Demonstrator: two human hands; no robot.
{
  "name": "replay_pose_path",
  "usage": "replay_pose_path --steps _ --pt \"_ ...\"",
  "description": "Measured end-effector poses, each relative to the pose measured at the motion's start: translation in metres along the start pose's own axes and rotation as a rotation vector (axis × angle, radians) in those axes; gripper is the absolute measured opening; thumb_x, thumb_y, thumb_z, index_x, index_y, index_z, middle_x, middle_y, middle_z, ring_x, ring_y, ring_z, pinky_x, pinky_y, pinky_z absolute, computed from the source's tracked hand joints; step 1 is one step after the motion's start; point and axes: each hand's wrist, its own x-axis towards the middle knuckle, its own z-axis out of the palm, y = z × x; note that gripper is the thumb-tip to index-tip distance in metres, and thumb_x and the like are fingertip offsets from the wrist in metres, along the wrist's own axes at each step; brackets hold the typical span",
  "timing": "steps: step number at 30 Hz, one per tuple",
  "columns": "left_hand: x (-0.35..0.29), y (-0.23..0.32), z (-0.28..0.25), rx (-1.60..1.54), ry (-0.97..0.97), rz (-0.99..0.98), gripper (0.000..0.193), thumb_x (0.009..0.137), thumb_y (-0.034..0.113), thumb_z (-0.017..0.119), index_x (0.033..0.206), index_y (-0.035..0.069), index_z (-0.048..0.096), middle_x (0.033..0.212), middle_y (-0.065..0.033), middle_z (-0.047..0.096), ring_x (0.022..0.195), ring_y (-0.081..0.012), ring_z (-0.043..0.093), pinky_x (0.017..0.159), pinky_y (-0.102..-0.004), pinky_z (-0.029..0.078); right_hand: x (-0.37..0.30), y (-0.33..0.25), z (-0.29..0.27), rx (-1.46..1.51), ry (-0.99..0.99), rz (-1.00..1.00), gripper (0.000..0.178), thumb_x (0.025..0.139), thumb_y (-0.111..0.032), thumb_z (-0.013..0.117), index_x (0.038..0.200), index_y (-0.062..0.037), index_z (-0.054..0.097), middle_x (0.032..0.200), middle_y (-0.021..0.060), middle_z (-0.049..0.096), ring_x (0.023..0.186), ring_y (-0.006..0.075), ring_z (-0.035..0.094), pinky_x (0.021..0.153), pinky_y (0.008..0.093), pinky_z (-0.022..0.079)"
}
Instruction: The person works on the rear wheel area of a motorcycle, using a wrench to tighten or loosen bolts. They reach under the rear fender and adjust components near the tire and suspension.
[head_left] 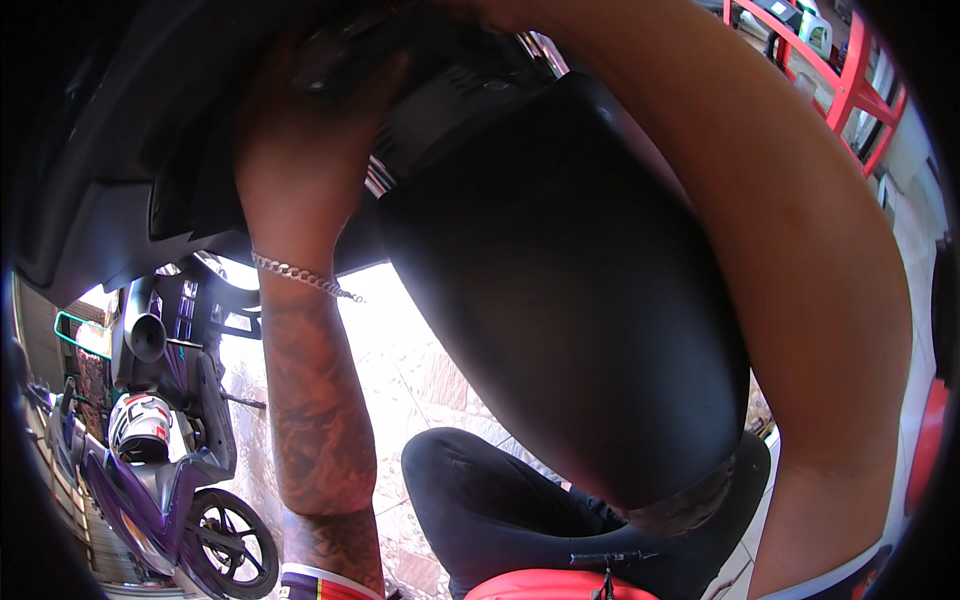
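My left hand [305,140] reaches up into the shadowed underside of a dark plastic vehicle body [100,235]. Its thumb stands away from the palm, but its other fingers are lost in the dark. A silver chain bracelet [300,277] circles that wrist. My right arm [800,220] arches over from the right, and only a dim bit of my right hand [490,12] shows at the top edge; its fingers are hidden. Between my arms hangs a large, smooth black mudguard [570,300], with what looks like tyre tread [690,505] below its lower end.
A purple motorbike [150,490] stands at the left, with a white, red and black helmet [140,425] on it. My knees [480,500] flank the mudguard, above a red seat [550,585]. At the upper right is a red metal rack [850,85] with bottles. The floor [420,370] is stone-patterned.
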Motion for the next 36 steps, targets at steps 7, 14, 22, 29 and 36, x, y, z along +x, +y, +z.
replay_pose_path --steps 7,14,22,29,36 --pt "-0.006 -0.009 0.002 0.148 0.07 -0.065 0.064 0.085 0.032 0.084 0.14 0.008 0.062 0.126 -0.0149 0.072 0.113 -0.0258 0.07 0.098 -0.0352 0.052 -0.01 -0.011 0.006 0.25 0.225 0.046 0.03 0.093 -0.012 0.054 0.112 0.002 0.073 0.107 0.0237 0.073 0.096 0.0337 0.073 0.085 0.0438 0.057" --pt "-0.007 0.001 0.0 0.237 0.051 -0.093 0.071 0.082 0.045 0.084 0.14 0.009 0.063 0.127 -0.0165 0.072 0.114 -0.0297 0.071 0.098 -0.038 0.051 -0.002 -0.01 0.0 0.009 0.131 -0.054 0.026 0.091 -0.013 0.062 0.108 0.0025 0.074 0.105 0.0233 0.073 0.095 0.0349 0.073 0.08 0.0436 0.059" --pt "-0.008 -0.003 0.001 0.222 0.067 -0.044 0.07 0.083 0.041 0.085 0.141 0.009 0.062 0.125 -0.0168 0.072 0.116 -0.0299 0.069 0.1 -0.038 0.05 -0.006 -0.005 0.006 0.153 0.193 -0.105 0.03 0.093 -0.014 0.063 0.118 -0.0004 0.072 0.116 0.0246 0.07 0.106 0.0374 0.07 0.089 0.0436 0.057" --pt "-0.006 0.001 0.004 0.185 0.071 -0.067 0.059 0.084 0.031 0.084 0.133 0.005 0.066 0.12 -0.0151 0.074 0.11 -0.028 0.071 0.096 -0.0373 0.053 0.016 0.014 0.043 -0.117 0.498 -0.324 0.032 0.091 -0.012 0.062 0.12 -0.0014 0.071 0.122 0.0246 0.069 0.115 0.0395 0.067 0.099 0.0449 0.055" --pt "-0.003 0.009 0.008 0.038 0.078 -0.1 0.055 0.084 0.026 0.084 0.132 0.004 0.067 0.121 -0.0134 0.074 0.111 -0.0244 0.071 0.096 -0.0351 0.053 0.019 0.018 0.06 -0.16 0.532 -0.119 0.044 0.091 -0.008 0.058 0.133 0.0043 0.06 0.134 0.028 0.061 0.122 0.0418 0.062 0.102 0.0473 0.053"
